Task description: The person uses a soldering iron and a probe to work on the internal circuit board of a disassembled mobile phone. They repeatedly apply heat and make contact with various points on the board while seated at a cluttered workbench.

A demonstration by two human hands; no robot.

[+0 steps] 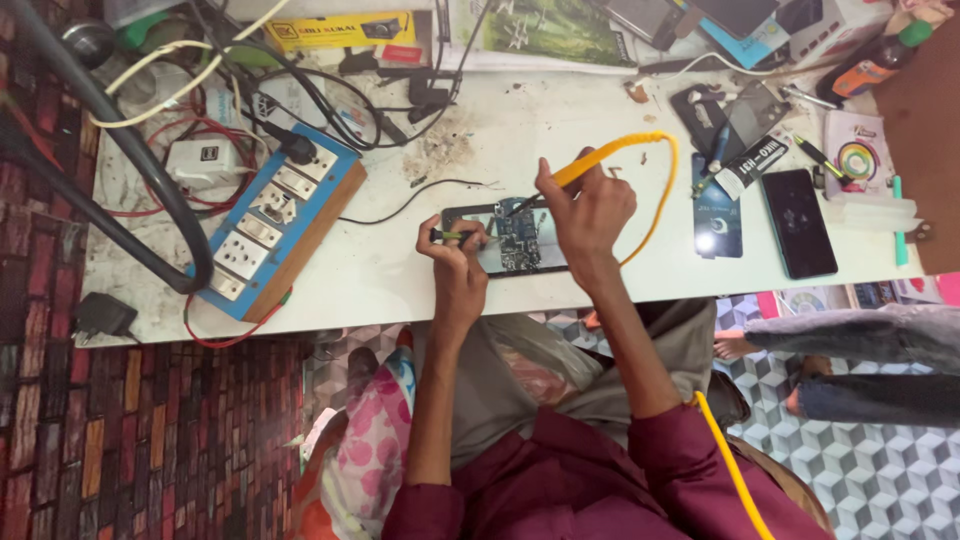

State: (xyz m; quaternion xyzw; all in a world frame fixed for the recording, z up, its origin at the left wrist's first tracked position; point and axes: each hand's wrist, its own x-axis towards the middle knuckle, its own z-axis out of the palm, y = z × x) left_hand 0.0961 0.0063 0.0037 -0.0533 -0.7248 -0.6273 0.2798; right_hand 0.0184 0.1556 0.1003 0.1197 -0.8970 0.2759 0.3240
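An opened phone (505, 240) with its blue circuit board showing lies on the white table (400, 270) near the front edge. My right hand (585, 210) grips a yellow-handled soldering iron (600, 155), its tip pointing down at the board. A yellow cord runs from the iron round to my right arm. My left hand (455, 255) pinches a thin dark tool (450, 235) with a green grip, laid across the phone's left end.
A blue and wood power strip (275, 225) with tangled cables sits at the left. Right of the hands lie a black phone (798, 222), a dark blue card (717, 225), a small tube and tools. Another person's legs (850, 350) show at right below the table.
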